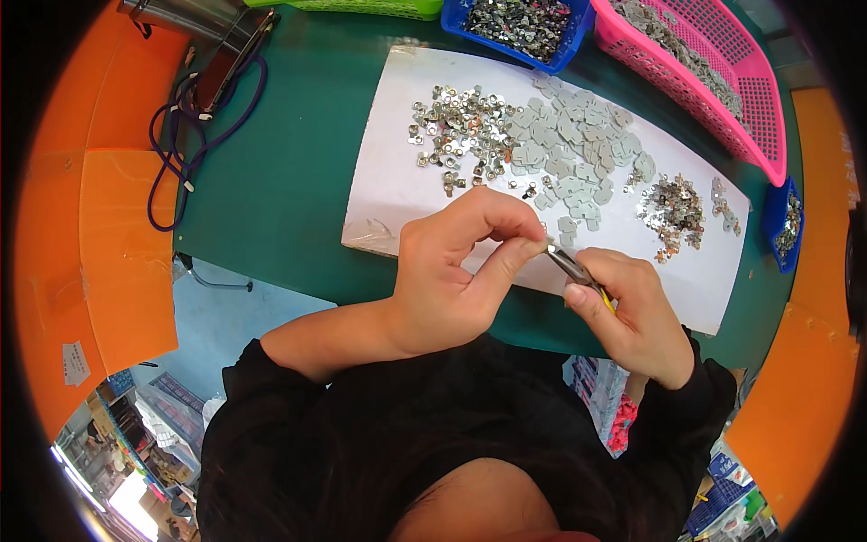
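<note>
My right hand is closed around a pair of pliers with a bit of yellow on the handle. The jaws point up and left, meeting the fingertips of my left hand. That hand pinches a tiny part at the jaws, too small and covered to name. Both hands are over the near edge of a white board. On the board, beyond my hands, lie a spread of small shiny metal pieces, a pile of flat grey plates and a heap of small silvery and coppery parts.
A blue bin of small metal parts and a pink basket of grey pieces stand at the back. A small blue tray sits at the right edge. On the green table, a purple cord lies at the left. Orange panels flank the table.
</note>
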Motion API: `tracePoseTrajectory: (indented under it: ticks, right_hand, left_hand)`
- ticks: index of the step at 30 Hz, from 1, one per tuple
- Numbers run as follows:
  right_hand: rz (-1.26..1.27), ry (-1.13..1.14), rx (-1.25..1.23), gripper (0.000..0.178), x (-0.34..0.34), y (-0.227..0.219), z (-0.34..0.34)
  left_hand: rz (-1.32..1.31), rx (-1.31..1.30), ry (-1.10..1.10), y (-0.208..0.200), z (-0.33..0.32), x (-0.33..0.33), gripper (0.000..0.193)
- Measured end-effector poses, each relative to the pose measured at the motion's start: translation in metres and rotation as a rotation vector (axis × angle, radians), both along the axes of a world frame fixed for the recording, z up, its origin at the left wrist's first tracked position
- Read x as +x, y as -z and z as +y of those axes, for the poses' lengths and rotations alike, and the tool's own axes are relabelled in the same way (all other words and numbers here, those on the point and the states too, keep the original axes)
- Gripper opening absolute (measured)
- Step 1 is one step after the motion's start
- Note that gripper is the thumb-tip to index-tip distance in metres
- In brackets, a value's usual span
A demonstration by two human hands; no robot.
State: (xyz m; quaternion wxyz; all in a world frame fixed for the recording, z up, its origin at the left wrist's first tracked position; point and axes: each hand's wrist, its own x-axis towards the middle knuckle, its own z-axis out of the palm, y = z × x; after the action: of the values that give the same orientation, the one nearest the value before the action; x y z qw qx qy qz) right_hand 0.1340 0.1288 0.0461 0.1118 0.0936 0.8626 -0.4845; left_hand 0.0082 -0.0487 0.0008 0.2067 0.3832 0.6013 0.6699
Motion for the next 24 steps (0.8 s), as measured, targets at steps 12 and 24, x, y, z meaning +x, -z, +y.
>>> tracePoseTrajectory:
  ticks: [12,24]
  right_hand:
    - [-0.074,0.072,-0.235,0.036,-0.0009,0.0056,-0.0035]
    - [-0.034,0.033,-0.083,0.034,-0.0008,-0.0002,-0.0048]
  left_hand:
    - [-0.052,0.057,-0.115,0.0003,0.0072,0.002,0.013]
    - [-0.097,-0.028,0.005,-0.0054,0.0026,0.0017,0.019]
